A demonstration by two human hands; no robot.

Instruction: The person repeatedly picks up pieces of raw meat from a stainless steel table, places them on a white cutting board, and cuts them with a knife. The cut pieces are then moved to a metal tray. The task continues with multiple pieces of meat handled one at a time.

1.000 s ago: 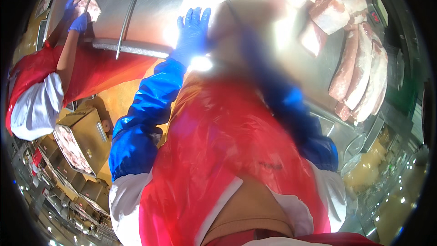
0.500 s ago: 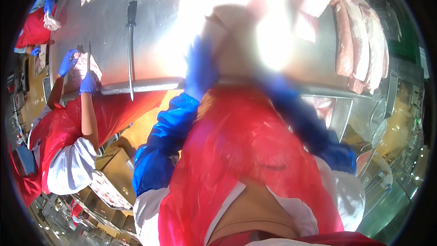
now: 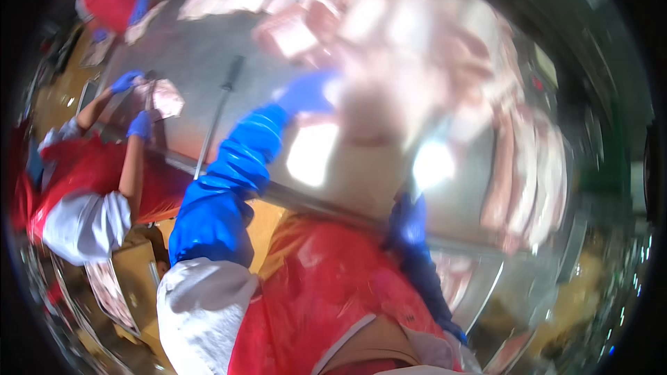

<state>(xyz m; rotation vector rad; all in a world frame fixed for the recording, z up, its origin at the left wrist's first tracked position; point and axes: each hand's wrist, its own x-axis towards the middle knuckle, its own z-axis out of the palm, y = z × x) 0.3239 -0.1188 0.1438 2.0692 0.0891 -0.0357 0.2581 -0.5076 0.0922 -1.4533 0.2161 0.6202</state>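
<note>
My left hand [image 3: 309,92], in a blue glove, reaches out to the near side of a heap of pale pink meat cuts [image 3: 389,35]. Its fingertips meet the meat, but blur and glare smear the fingers. Back by the front edge of the steel table [image 3: 347,191] is my right hand [image 3: 408,221], gloved in blue and partly dark. A bright glare lies just beyond it, and whether it holds anything cannot be made out. A sharpening steel [image 3: 217,121] with a dark handle lies on the table left of my left arm.
Long meat strips [image 3: 524,173] lie side by side at the right. To the left, a co-worker's gloved hands [image 3: 139,125] work on a piece of meat [image 3: 163,97] with a knife. Another person [image 3: 114,3] stands at the far left. A metal bin [image 3: 458,278] with meat sits below the table edge.
The view has swung and shifted. My left hand has gone from near the table edge forward to the meat heap. My right hand stays close to the front edge.
</note>
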